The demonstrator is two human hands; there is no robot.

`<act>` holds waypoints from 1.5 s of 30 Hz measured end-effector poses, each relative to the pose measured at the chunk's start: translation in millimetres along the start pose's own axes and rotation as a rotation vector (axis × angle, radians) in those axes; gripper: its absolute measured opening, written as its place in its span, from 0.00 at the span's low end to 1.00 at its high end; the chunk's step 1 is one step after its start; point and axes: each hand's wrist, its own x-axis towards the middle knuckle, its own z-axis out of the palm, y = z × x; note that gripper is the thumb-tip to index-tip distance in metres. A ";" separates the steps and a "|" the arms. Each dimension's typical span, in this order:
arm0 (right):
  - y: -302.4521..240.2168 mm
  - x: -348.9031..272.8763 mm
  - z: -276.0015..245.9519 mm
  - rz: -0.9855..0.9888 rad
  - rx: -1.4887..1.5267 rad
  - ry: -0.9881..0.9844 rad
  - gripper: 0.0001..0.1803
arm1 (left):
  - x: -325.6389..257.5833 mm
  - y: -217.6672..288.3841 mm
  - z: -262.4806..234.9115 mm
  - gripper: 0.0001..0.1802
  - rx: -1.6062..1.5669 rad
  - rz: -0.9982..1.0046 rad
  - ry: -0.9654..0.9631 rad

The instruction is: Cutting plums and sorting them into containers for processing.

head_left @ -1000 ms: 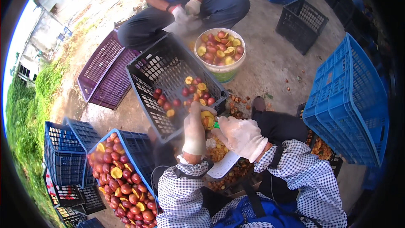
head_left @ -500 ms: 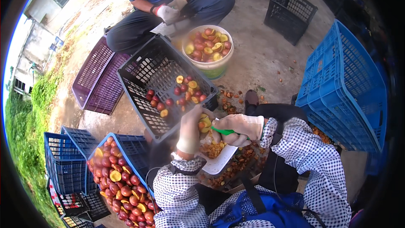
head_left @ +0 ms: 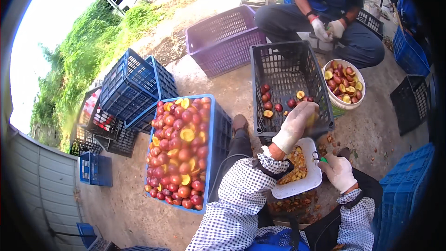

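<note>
My left hand [head_left: 296,123], in a thin glove, is closed around a yellow fruit half at the near rim of the black crate [head_left: 288,72], which holds a few red fruits and halves. My right hand [head_left: 340,172], in a white glove, grips a small green-handled knife [head_left: 320,159] beside a white tray [head_left: 304,181] of yellow fruit scraps on my lap. To my left stands a blue crate [head_left: 218,125] heaped with red and yellow fruit.
A person in blue sits opposite, gloved hands together, behind a white bucket [head_left: 344,105] of halved fruit. A purple crate [head_left: 223,39] lies beyond the black one. Blue crates [head_left: 130,88] are stacked at left, more blue and black crates at right. Pits litter the ground.
My head has turned left, so the full blue crate is now central. My left hand has moved from over the tray out to the black crate's rim; the right hand has dropped beside the tray.
</note>
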 end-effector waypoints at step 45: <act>9.7 -35.9 67.8 0.094 -0.212 0.046 0.13 | -195.9 30.4 -508.2 0.49 0.504 -0.670 0.511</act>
